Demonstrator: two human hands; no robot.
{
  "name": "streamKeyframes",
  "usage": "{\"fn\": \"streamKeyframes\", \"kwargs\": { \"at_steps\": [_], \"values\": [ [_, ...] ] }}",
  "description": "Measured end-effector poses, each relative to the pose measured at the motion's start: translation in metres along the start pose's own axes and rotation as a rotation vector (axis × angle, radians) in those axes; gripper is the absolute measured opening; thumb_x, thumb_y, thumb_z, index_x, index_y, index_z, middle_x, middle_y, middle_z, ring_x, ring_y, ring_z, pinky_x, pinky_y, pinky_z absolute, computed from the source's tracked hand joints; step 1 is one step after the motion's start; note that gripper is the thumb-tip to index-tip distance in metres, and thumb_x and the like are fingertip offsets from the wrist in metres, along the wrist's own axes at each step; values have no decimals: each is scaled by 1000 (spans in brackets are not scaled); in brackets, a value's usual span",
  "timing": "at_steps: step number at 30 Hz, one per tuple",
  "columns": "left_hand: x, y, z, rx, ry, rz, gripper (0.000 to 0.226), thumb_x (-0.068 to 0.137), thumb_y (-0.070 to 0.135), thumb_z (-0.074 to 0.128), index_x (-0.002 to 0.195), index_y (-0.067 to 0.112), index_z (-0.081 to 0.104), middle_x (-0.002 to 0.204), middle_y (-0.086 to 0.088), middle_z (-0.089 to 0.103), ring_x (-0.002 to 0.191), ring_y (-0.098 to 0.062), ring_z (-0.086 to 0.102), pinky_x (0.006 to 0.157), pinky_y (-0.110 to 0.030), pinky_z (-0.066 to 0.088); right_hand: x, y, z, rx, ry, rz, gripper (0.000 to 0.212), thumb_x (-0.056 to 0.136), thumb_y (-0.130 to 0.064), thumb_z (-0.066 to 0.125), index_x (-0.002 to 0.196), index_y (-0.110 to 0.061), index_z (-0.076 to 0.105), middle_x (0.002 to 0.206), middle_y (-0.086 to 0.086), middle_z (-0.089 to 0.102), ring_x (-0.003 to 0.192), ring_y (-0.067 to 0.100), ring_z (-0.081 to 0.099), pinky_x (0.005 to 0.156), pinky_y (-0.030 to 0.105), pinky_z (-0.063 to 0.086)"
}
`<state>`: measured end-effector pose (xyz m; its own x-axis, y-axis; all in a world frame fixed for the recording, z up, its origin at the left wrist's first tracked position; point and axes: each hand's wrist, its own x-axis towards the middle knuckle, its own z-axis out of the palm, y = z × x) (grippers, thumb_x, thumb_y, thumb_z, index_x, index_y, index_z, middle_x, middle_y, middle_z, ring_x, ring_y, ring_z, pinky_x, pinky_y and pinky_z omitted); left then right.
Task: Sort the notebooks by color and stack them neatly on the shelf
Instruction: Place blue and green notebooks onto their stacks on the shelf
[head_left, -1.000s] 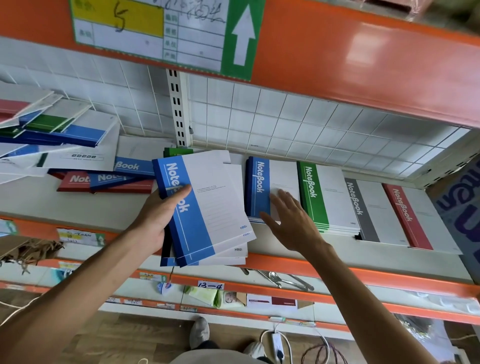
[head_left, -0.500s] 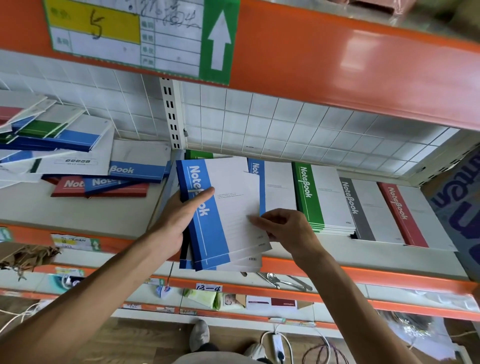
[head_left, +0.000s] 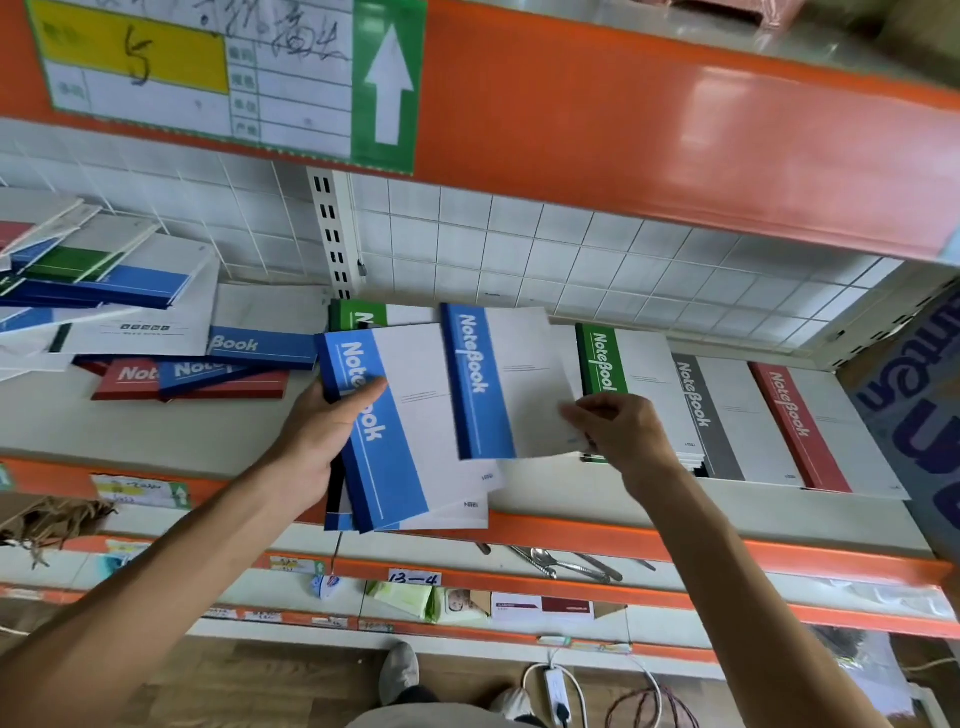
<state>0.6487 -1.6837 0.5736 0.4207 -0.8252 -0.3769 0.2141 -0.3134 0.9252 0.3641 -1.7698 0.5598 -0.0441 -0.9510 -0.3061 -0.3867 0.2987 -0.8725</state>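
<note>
My left hand (head_left: 322, 431) grips a small stack of blue notebooks (head_left: 410, 431) by the spine, thumb across the top cover, held over the shelf's front edge. My right hand (head_left: 618, 431) pinches the lower right corner of a single dark blue notebook (head_left: 498, 384), lifted just right of the stack and above the shelf. Sorted piles lie side by side to the right: green (head_left: 623, 364), grey (head_left: 722, 415), red (head_left: 810, 421). The blue pile on the shelf is mostly hidden behind the lifted notebook. A loose heap of mixed notebooks (head_left: 156, 322) sits at the left.
The shelf board (head_left: 156, 431) has an orange front rail (head_left: 675, 545). An orange beam (head_left: 623, 130) with a label sheet hangs overhead. A white wire grid backs the shelf. Cutlery (head_left: 561, 561) lies on the lower shelf. A blue printed box (head_left: 914, 405) stands at the right.
My right hand took the top blue notebook off the stack in my left hand and carried it up and to the right. My left hand shifted the remaining stack slightly rightward.
</note>
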Motion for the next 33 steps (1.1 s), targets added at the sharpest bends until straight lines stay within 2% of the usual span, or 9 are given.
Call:
{"fn": "streamKeyframes", "kwargs": {
  "at_steps": [4, 7, 12, 16, 19, 21, 24, 28, 33],
  "values": [
    [5, 4, -19, -13, 66, -10, 27, 85, 26, 72, 108, 14, 64, 99, -5, 72, 87, -22, 68, 71, -32, 50, 25, 3, -10, -191, 150, -37, 16, 79, -30, 84, 80, -19, 73, 69, 0, 69, 63, 19, 63, 64, 28, 50],
    [7, 6, -28, -37, 88, -15, 18, 86, 26, 71, 100, 18, 65, 99, -4, 72, 86, -22, 68, 71, -32, 50, 31, 2, -7, -304, 186, -57, 13, 79, -30, 82, 78, -23, 71, 73, -2, 69, 77, 22, 67, 69, 27, 48],
    [4, 9, -33, -64, 118, 6, 13, 86, 24, 71, 97, 21, 64, 96, -1, 71, 81, -17, 67, 66, -29, 47, 26, 0, -1, -541, 220, -129, 20, 83, -28, 75, 93, -11, 71, 86, 6, 70, 93, 29, 64, 72, 28, 43],
    [1, 11, -31, -74, 121, 7, 9, 86, 23, 71, 91, 23, 63, 92, 0, 70, 79, -17, 66, 64, -28, 45, 18, 0, 2, -738, 256, -218, 25, 86, -35, 72, 92, -11, 66, 91, 11, 71, 82, 33, 61, 66, 29, 37],
    [-1, 11, -28, -75, 110, 6, 8, 87, 24, 70, 90, 23, 63, 91, 0, 70, 79, -16, 66, 64, -28, 45, 12, 6, 3, -861, 269, -341, 26, 88, -38, 70, 96, -14, 64, 100, 10, 69, 78, 28, 57, 65, 31, 42],
    [-2, 10, -26, -72, 99, 4, 7, 87, 23, 70, 90, 23, 63, 91, 1, 71, 78, -16, 66, 63, -27, 45, 10, 12, 7, -898, 173, -452, 38, 91, -44, 67, 115, -13, 64, 121, 10, 65, 103, 28, 61, 80, 36, 52],
    [-4, 11, -21, -70, 79, -8, 10, 86, 25, 70, 94, 22, 64, 91, 0, 71, 80, -17, 67, 63, -28, 45, 12, 20, 14, -1016, -9, -497, 65, 95, -59, 53, 137, -10, 50, 145, 11, 51, 131, 29, 50, 109, 44, 43],
    [-6, 12, -12, -64, 49, -9, 25, 86, 24, 71, 108, 18, 63, 95, -1, 72, 78, -15, 68, 62, -27, 46, 15, 23, 17, -1085, 35, -517, 64, 97, -62, 43, 134, -10, 51, 140, 9, 56, 131, 28, 50, 113, 45, 38],
    [-9, 11, -3, -63, 7, -10, 8, 86, 23, 71, 90, 23, 63, 79, 7, 73, 69, -10, 68, 61, -26, 46, 15, 17, 20, -1068, 68, -524, 57, 97, -62, 43, 119, -11, 57, 121, 9, 65, 115, 27, 60, 105, 43, 45]
  ]
}}
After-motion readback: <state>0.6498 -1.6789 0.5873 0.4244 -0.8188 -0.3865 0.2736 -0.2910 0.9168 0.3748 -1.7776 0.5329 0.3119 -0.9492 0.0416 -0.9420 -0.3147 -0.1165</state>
